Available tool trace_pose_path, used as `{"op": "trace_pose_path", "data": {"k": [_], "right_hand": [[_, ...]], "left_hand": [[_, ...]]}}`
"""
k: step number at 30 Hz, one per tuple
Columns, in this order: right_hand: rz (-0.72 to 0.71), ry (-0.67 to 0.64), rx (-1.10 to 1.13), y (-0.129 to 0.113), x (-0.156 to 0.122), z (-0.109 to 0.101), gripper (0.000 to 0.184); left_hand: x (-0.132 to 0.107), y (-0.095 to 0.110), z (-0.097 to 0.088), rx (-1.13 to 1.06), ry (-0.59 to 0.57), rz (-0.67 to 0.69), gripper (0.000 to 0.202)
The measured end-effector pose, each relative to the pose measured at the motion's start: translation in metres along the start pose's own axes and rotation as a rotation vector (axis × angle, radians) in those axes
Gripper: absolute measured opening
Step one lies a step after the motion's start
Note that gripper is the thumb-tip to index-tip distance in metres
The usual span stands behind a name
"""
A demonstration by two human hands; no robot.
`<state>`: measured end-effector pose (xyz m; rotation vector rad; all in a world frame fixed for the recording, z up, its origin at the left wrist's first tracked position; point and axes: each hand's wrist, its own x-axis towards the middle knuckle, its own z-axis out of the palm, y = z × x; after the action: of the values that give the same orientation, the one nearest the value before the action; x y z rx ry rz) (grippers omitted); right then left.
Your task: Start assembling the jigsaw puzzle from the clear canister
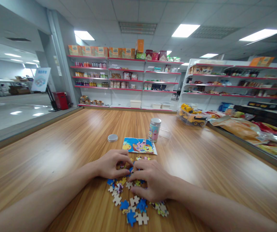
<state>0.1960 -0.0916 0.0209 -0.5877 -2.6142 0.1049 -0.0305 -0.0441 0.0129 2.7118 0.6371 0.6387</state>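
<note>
A heap of loose jigsaw puzzle pieces [131, 217] lies on the wooden table, some blue or patterned side up and others showing plain backs. At the heap's far left, my left hand [115, 163] curls its fingers and thumb around a blue puzzle piece [130, 170]. Beside it, my right hand [151, 178] rests over the pieces, fingers bent and thumb apart from them, its fingertips close to the same blue piece. Whatever lies beneath the right palm is hidden. Just beyond the hands is a cartoon picture sheet [139, 146], with several pieces near its lower edge.
A cartoon-printed can [154, 130] with a silver top stands behind the sheet, beside a clear plastic container [165, 134]. One silver lid [112, 138] lies to the left. Farther right are a bin of yellow toy trucks [193, 116] and packaged goods [240, 125]. Stocked shelves [125, 71] stand behind.
</note>
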Motion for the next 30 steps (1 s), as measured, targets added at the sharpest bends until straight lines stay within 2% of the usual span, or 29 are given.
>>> {"op": "trace_pose_path", "data": {"k": [7,26,30], "right_hand": [[-0.017,-0.008,0.024,0.0009,-0.0001,0.0024,0.012],[0.044,-0.086,0.076,-0.0038,0.0031,-0.0040,0.013],[0.041,-0.058,0.115,-0.0044,0.0029,-0.0045,0.015]], "left_hand": [[-0.0011,0.0011,0.0003,0.002,-0.002,-0.005,0.025],[-0.0010,0.0001,-0.0002,-0.054,0.015,-0.005,0.026],[-0.0013,-0.0017,0.0003,-0.068,0.012,-0.013,0.026]]}}
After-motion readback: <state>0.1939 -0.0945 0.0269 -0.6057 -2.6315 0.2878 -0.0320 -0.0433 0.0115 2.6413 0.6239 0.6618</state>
